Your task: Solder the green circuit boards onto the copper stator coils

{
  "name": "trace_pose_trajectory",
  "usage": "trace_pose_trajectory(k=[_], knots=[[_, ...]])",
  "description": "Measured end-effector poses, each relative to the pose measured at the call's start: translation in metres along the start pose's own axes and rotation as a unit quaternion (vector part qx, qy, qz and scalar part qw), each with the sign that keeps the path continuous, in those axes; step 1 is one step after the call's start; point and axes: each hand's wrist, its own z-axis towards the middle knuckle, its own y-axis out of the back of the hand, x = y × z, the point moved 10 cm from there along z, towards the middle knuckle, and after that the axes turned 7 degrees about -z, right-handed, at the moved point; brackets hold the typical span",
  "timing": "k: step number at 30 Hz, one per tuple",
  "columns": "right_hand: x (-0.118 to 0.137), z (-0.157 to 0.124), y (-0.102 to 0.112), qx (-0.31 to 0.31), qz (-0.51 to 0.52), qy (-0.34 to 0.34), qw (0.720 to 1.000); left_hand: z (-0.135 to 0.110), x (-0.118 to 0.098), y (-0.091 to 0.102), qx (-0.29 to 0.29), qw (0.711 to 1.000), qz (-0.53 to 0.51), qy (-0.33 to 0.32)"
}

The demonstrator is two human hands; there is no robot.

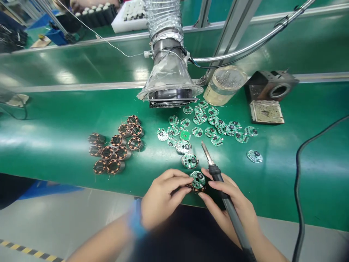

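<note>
**Electronics assembly workshop, as I see it**
I'm looking at a green conveyor belt, fume duct, soldering iron, circuit boards.

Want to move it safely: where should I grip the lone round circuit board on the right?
Pinch the round circuit board by its rim from the near side. It lies flat, apart from the other boards, so its edge is free.

- I see a bright metal tip and matt black grip on the soldering iron
- The circuit board looks glossy green
- The copper coils show shiny wire
- The fume duct is crinkled aluminium foil
- The green bench belt looks smooth, glossy
</note>
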Motion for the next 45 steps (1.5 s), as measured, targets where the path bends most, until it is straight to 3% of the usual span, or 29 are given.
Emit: trace_pose_trajectory(k=[4,10,18,24,30,38,45], knots=[[0.006,-0.005,0.023,-0.016,0.002,0.026,1.000,0.000,0.017,0.004,-0.055,0.992,-0.089,0.070],[0.005,-0.021,0.051,-0.004,0.083,0.017,0.996,0.005,0.016,0.000,-0.036,0.993,-0.090,0.067],[-0.013,-0.041,0.054,-0.013,0.116,-0.029,0.993,0.010,0.005,-0.006,0.054,0.998,-0.029,0.003],[-0.010,-0.039,0.060,-0.054,0.117,-0.026,0.991,0.017,0.001,-0.010,0.107,0.994,-0.032,0.010],[0.001,-0.027,0.056,-0.032,0.092,-0.044,0.994,0.019,0.003,-0.011,0.111,0.993,-0.044,0.020],[0.020,-0.006,0.050,-0.001,0.075,0.034,0.997,0.020,0.004,-0.008,0.090,0.995,-0.046,0.022],[0.026,0.003,0.052,0.002,0.053,0.056,0.997,0.019,0.002,-0.009,0.076,0.997,-0.031,0.012]])
